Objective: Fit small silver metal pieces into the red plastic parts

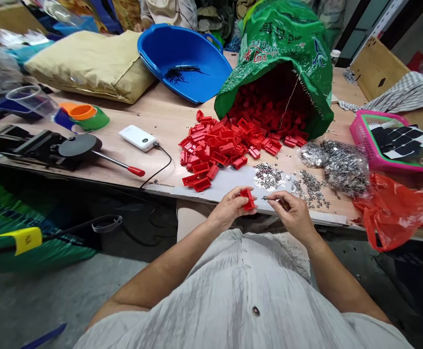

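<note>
Between the thumb and fingers of my left hand (229, 207) is a red plastic housing (248, 198), held just over the table's front edge. My right hand (293, 211) pinches a small metal piece (265, 198) close to the housing, with a narrow gap between them. Beyond my hands lies a heap of similar red housings (214, 143), spilling from a green woven sack (280, 43). A pile of small flat silvery pieces (268, 176) sits just past my fingers, and other loose metal parts (311, 188) are scattered to its right.
Plastic bags of metal parts (345, 165) and a pink basket (360, 131) stand at right, above a red plastic bag (396, 208). At left are a black hand press (76, 145) and a white power bank (138, 137). A blue basin (196, 58) stands behind.
</note>
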`<state>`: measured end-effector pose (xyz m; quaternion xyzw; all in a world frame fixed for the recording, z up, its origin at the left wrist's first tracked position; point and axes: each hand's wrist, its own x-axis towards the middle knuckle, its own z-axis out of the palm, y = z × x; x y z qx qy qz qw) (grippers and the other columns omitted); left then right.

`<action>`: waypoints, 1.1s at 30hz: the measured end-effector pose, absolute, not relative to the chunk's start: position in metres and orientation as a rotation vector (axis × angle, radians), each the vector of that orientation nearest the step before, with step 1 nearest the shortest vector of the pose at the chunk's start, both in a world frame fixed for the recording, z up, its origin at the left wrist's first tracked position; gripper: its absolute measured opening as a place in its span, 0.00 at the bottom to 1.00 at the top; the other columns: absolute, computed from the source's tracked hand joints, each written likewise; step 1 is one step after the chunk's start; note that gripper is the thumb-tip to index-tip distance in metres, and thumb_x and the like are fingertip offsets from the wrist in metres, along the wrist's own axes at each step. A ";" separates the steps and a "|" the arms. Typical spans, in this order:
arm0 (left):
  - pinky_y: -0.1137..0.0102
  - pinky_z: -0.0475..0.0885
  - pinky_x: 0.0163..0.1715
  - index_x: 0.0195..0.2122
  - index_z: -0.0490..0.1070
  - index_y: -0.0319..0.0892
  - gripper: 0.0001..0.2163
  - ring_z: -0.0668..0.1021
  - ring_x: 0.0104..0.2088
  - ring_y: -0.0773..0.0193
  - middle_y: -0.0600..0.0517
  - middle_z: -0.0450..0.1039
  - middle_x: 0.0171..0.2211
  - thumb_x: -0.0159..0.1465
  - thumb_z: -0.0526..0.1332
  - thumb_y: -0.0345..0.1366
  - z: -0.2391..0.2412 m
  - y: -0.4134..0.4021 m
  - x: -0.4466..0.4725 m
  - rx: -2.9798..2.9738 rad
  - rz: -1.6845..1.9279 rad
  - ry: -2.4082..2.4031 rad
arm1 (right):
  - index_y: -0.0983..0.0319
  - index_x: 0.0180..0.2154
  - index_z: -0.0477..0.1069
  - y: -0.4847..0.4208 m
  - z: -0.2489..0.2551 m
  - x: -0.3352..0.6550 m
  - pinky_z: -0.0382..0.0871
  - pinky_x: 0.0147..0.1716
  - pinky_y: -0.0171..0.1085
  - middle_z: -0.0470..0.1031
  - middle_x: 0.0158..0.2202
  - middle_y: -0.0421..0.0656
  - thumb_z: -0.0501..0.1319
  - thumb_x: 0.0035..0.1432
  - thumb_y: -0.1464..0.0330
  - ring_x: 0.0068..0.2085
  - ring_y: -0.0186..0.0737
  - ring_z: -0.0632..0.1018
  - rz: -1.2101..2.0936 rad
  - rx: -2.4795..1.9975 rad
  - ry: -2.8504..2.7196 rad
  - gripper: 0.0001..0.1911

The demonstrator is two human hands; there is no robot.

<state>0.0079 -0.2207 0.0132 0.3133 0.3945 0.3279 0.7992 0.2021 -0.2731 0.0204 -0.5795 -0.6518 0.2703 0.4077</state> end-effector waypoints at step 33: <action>0.67 0.76 0.49 0.49 0.73 0.47 0.14 0.82 0.46 0.60 0.49 0.79 0.48 0.61 0.66 0.34 0.008 -0.254 0.007 1.941 1.160 0.985 | 0.57 0.41 0.73 -0.282 0.022 0.185 0.72 0.41 0.41 0.77 0.38 0.45 0.56 0.66 0.69 0.40 0.42 0.77 0.552 -1.326 -1.866 0.08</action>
